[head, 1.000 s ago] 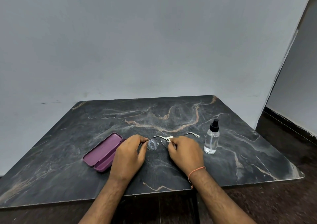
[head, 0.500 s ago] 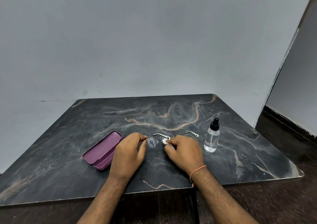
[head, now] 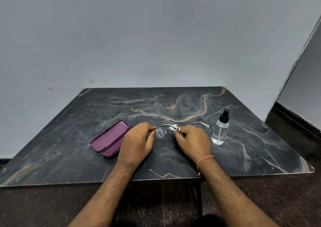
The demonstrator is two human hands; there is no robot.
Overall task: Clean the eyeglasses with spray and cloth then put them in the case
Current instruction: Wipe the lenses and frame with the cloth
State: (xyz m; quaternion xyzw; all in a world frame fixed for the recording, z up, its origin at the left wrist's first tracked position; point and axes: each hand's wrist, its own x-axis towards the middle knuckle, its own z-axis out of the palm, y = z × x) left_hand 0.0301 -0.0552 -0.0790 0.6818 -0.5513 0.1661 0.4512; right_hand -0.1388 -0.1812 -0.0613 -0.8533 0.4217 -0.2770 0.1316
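The thin-framed eyeglasses (head: 160, 132) sit between my two hands at the middle of the dark marble table (head: 69, 139); their left lens is speckled with droplets. My left hand (head: 136, 142) pinches the frame's left end. My right hand (head: 192, 139) presses a small white cloth (head: 174, 128) against the right lens, which is mostly hidden. One white temple tip (head: 202, 123) sticks out to the right of my right hand. The purple case (head: 111, 138) lies open just left of my left hand. A clear spray bottle (head: 220, 128) with a black cap stands to the right.
The table's front edge (head: 156, 180) runs just under my wrists. A grey wall (head: 156, 44) rises behind the table. Dark floor (head: 295, 122) shows to the right of the table.
Both hands stay on the eyeglasses. My right fingers and the cloth have shifted slightly on the right lens. Case and bottle have not moved.
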